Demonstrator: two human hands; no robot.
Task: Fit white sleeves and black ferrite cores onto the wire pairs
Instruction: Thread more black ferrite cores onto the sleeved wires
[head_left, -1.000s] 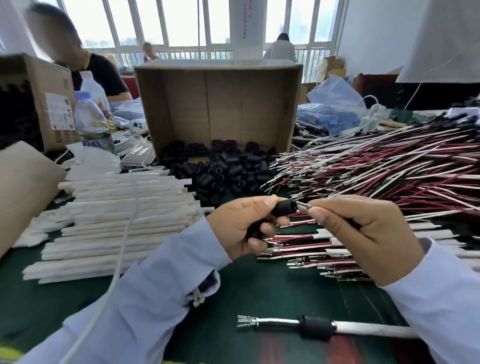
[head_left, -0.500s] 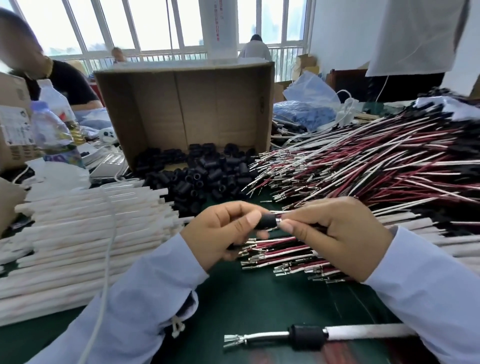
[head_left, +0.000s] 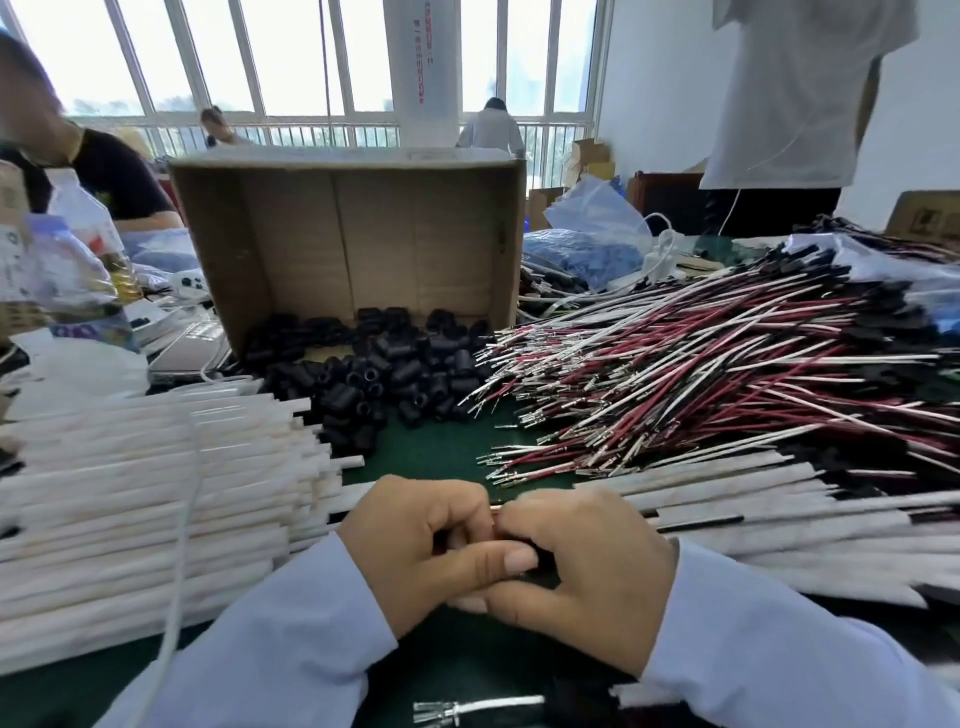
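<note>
Both hands are now sitting lower and closer together than a moment ago, hiding the ferrite core (head_left: 530, 553) between them. Left hand (head_left: 431, 551) is pinching that core, seemingly steadying it while the right hand (head_left: 587, 566) is feeding something in; its grasp I cannot tell. Beyond the grip, loose black cores (head_left: 384, 374) are lying ahead, white sleeves (head_left: 156, 493) leftward, wire pairs (head_left: 701, 374) rightward, all within reach.

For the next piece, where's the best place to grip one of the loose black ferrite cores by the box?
Likely by its curved sides, coming from above at the near edge of the ferrite cores. They are short cylinders lying jumbled, and those spilled onto the green mat sit freer than those inside the cardboard box.
</note>
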